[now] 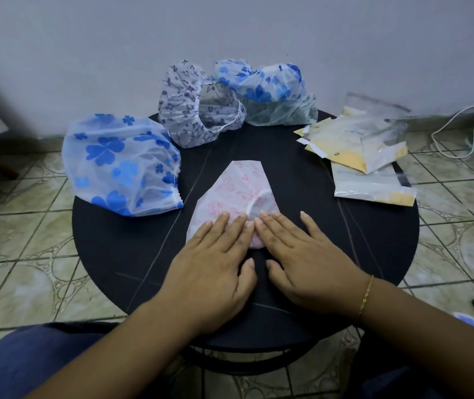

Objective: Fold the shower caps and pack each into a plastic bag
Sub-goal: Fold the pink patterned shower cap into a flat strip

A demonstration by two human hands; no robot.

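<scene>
Fingers (224,223) of the left hand (215,263) are laid straight and close together, flat on the near edge of a pink-patterned shower cap (238,191), which is pressed down onto the round black desk (132,249). Fingers (273,223) of the right hand (305,260) are likewise held straight on the same edge, with the little finger spread off to the side onto the bare desk; the index fingertips of the two hands nearly meet over the cap. Nothing is pinched by either hand. The pink cap is flattened into a rough wedge that stretches away from the fingertips toward the middle of the desk. Well beyond the left fingers and off to their outer side, a puffed white cap with blue flowers (120,165) is seen lying on the desk. Farther past the fingertips, near the far rim, a white cap with grey-blue sprigs (181,110) is set with its elastic opening turned sideways, and just beside it a second blue-flowered cap (270,87) is piled. Beyond the right fingers and to their outer side, a loose stack of clear plastic bags with yellow backing (368,145) is spread near the desk edge. A thin gold bracelet (366,295) is worn on the right wrist. Tiled floor (28,254) is visible around the desk.
</scene>
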